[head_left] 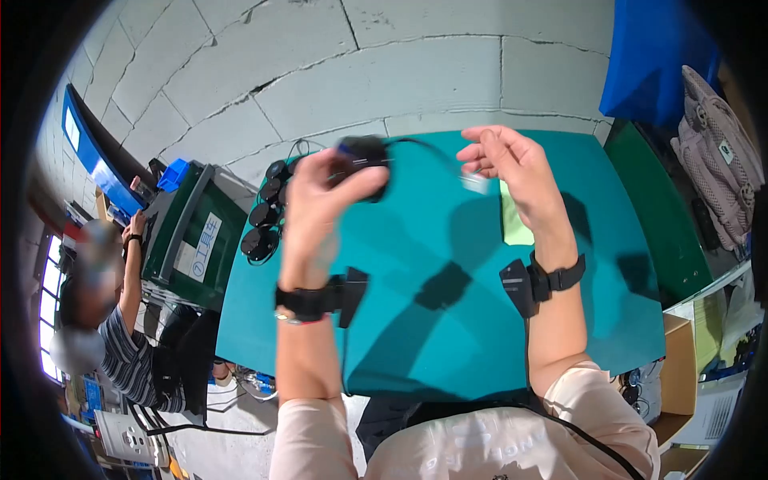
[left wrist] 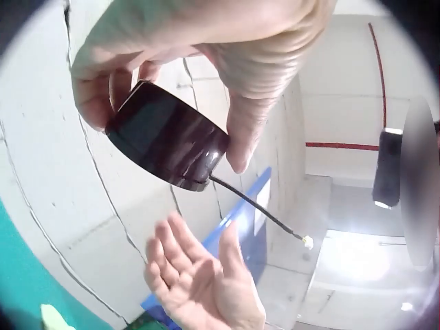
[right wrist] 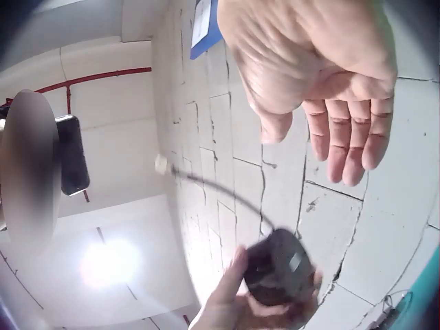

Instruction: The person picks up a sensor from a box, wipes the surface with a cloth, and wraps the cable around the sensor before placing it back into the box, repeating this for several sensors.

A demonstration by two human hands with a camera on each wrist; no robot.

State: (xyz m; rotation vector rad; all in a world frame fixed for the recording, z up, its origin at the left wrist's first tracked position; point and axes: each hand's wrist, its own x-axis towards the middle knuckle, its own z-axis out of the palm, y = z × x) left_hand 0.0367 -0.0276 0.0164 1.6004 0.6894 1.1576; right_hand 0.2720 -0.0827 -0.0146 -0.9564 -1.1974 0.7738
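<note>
My left hand [head_left: 316, 200] holds a round black device [head_left: 366, 164] above the far part of the green table, thumb on one side and fingers on the other. In the left wrist view the device [left wrist: 165, 141] is a squat, glossy cylinder, tilted. From its edge runs a short dark cable [left wrist: 254, 204] ending in a small white connector [left wrist: 307, 242]. My right hand [head_left: 516, 172] is raised to the right of the device, palm turned up and fingers loosely extended. The connector [head_left: 474, 182] overlaps the area just below its fingers in the head view. The right wrist view shows that hand [right wrist: 330, 75] holding nothing.
Several similar black devices [head_left: 260, 242] with cables line the left edge of the green table [head_left: 384, 320]. A yellow-green sheet [head_left: 516, 220] lies under my right hand. A block wall [head_left: 416, 72] stands behind. Another person [head_left: 132, 320] works at a green cabinet on the left.
</note>
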